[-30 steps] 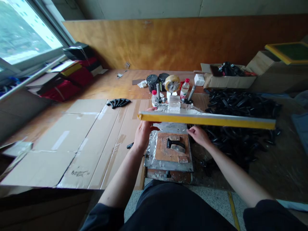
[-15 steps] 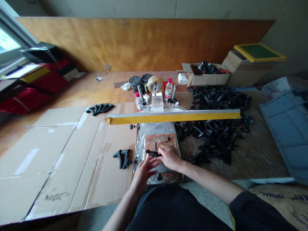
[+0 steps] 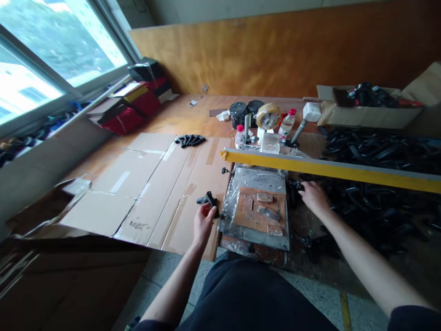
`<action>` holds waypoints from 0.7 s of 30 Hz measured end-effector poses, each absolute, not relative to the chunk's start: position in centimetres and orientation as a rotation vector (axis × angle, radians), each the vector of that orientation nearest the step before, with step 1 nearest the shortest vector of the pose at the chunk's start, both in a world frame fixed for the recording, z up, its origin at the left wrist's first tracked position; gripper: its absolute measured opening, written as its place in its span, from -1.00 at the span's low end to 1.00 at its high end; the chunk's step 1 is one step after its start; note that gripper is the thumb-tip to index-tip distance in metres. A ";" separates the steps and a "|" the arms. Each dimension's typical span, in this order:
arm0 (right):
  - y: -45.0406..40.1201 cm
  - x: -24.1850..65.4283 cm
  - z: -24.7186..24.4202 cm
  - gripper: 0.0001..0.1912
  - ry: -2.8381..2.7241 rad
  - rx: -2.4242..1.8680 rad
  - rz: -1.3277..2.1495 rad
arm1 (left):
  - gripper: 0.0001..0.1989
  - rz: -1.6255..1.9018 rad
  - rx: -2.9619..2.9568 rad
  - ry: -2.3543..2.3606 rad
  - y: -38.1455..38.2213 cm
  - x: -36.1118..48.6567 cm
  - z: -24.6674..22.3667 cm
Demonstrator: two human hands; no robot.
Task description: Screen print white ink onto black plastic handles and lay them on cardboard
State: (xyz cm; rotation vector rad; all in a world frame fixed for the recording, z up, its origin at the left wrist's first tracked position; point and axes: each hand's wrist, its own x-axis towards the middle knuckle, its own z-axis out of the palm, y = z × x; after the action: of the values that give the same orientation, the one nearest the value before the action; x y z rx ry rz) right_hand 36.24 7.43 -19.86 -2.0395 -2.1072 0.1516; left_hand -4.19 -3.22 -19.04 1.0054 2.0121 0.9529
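My left hand (image 3: 204, 225) rests on the cardboard left of the printing board, its fingers against a black plastic part (image 3: 208, 200). My right hand (image 3: 313, 197) reaches over the edge of the heap of black plastic parts (image 3: 375, 202), its fingertips near a black piece (image 3: 294, 186) beside the board. Between my hands lies a wooden jig board (image 3: 262, 211) on a plastic-wrapped metal plate. The yellow edge of a raised screen-printing frame (image 3: 330, 169) crosses above the jig.
Ink tins (image 3: 237, 114), a tape roll (image 3: 268, 116) and plastic bottles (image 3: 287, 123) stand behind the jig. Flattened cardboard sheets (image 3: 144, 193) cover the table's left side. A cardboard box (image 3: 368, 115) of black parts sits at the back right.
My hands have parted. The left moved from the board to the cardboard, the right to the heap. No black part remains on the board. The view has swung right.
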 end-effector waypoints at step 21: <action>2.1 26.2 -19.3 -0.64 -2.059 -1.265 0.719 | -0.62 0.992 1.516 2.076 3.4 -6.1 -14.2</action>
State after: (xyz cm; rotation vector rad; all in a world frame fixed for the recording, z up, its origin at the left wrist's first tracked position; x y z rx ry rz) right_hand 26.16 2.06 -19.33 -1.2652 -2.0587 0.7190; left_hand -6.06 3.39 -14.18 1.5156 2.0755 0.9916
